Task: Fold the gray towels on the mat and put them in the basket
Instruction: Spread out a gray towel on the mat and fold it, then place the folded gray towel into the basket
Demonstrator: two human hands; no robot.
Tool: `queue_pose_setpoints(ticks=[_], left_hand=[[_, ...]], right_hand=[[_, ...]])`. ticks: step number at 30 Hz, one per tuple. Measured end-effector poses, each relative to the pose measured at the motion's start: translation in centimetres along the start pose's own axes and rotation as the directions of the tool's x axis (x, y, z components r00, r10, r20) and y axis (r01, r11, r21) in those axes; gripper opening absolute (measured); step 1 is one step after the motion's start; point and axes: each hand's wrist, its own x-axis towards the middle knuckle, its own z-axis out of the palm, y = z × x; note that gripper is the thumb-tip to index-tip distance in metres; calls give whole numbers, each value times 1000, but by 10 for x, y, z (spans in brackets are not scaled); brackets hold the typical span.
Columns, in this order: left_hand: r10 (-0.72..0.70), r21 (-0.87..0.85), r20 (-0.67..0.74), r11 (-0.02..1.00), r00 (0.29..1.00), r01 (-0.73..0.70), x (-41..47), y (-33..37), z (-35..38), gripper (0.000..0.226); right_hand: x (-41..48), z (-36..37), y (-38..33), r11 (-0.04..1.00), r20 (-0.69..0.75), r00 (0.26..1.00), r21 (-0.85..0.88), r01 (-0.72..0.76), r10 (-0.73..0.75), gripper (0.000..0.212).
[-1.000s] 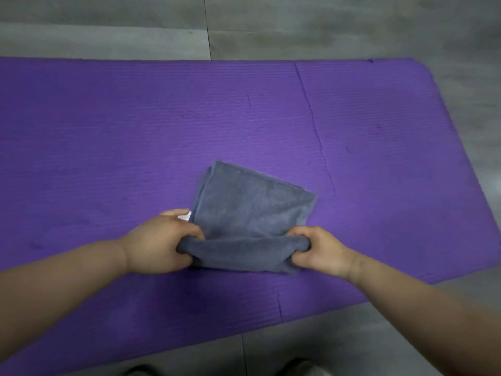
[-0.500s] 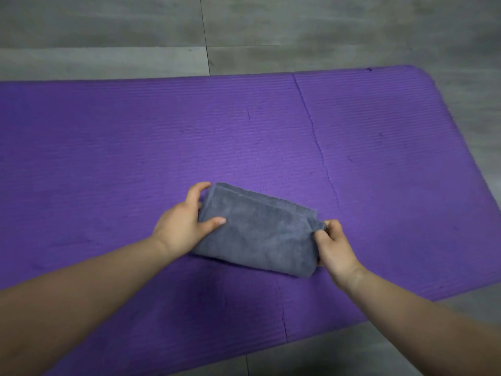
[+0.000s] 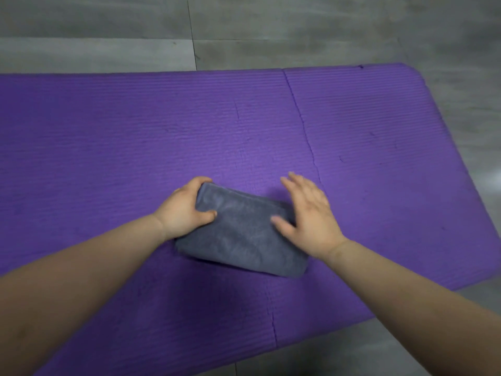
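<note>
left hand (image 3: 182,210) gripping gray towel (image 3: 244,234), right hand (image 3: 309,215) spread

1. We looked down on an indoor floor (image 3: 298,28) of wide gray planks with thin dark seams.
2. A purple ribbed foam mat (image 3: 108,131), of the exercise kind, lay flat on it, its surface split by a long crack (image 3: 307,137).
3. A folded gray towel (image 3: 244,234) on the mat suggested a home, but we could not tell this from a studio or gym.
</note>
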Motion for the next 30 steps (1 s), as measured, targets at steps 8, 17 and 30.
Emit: queue_pose_setpoints(ticks=[8, 17, 30], left_hand=[[-123, -210, -115, 973, 986, 97, -33, -30, 3, 97], [-314, -375, -144, 895, 938, 242, -78, -29, -3, 91], [-554, -977, 43, 149, 831, 150, -257, 161, -175, 14]], right_hand=[[30, 9, -27, 971, 473, 874, -138, 196, -109, 80], [28, -7, -45, 904, 647, 762, 326, -277, 0, 37], [-110, -236, -207, 564, 601, 782, 708, -425, -165, 23]])
